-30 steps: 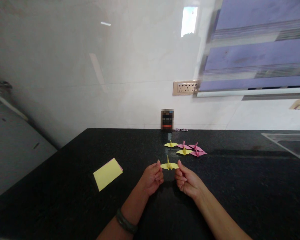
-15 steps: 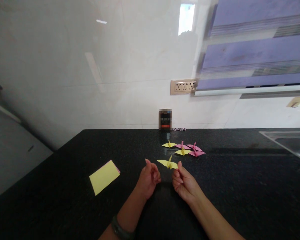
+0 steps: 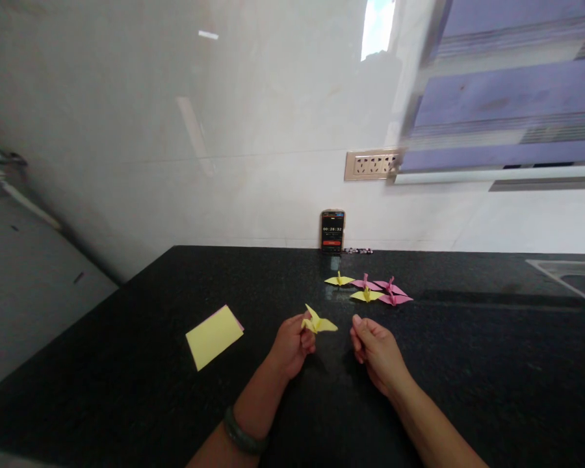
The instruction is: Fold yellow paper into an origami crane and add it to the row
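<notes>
My left hand [image 3: 288, 344] pinches a yellow paper crane [image 3: 319, 323] by one side, just above the dark countertop [image 3: 283, 279]. The crane's free wing points right, toward my other hand. A short gap away, my right hand [image 3: 379, 350] is closed, thumb against the fingers, with nothing showing in it. Beyond the hands stand more folded cranes in two rows: yellow ones such as the front yellow crane [image 3: 367, 296], and pink ones such as the front pink crane [image 3: 394, 299].
Left of my hands lies a stack of yellow and pink paper [image 3: 215, 338]. A phone [image 3: 332, 233] showing a timer leans on the wall, a beaded strap [image 3: 358, 251] beside it. A sink edge [image 3: 560, 279] is at the right, a socket panel [image 3: 370, 165] on the wall.
The yellow crane has passed from my right hand to my left. My right hand has drawn away to the right and closed. The whole view has shifted slightly.
</notes>
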`<control>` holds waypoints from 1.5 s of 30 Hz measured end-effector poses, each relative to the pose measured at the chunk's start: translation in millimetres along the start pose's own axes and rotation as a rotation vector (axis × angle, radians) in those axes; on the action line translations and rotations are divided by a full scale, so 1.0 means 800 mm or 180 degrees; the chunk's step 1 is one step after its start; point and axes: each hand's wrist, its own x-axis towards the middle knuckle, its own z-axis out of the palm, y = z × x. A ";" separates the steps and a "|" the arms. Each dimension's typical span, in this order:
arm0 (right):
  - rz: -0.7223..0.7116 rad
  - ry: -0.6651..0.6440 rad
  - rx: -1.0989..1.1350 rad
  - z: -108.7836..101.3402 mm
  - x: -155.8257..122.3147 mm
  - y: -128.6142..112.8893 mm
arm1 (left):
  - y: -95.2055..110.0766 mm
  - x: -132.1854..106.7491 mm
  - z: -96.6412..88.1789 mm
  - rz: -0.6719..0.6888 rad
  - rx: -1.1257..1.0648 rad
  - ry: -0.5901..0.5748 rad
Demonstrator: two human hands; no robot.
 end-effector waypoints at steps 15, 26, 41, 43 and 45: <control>-0.0908 -0.0932 -0.1699 0.020 -0.031 -0.026 | 0.010 -0.018 -0.015 -0.0823 0.0554 -0.0571; -0.1009 0.0213 -0.2072 0.020 0.002 -0.055 | 0.026 0.009 -0.046 0.0597 -0.0145 0.0950; -0.0829 0.1364 -0.3553 0.018 0.118 0.002 | 0.032 0.003 -0.061 0.0691 -0.0471 0.1037; -0.0744 0.1428 -0.3691 0.024 0.124 0.007 | 0.033 0.002 -0.062 0.0685 -0.0482 0.1043; -0.0655 0.1504 -0.3811 0.029 0.128 0.012 | 0.034 0.002 -0.063 0.0684 -0.0488 0.1047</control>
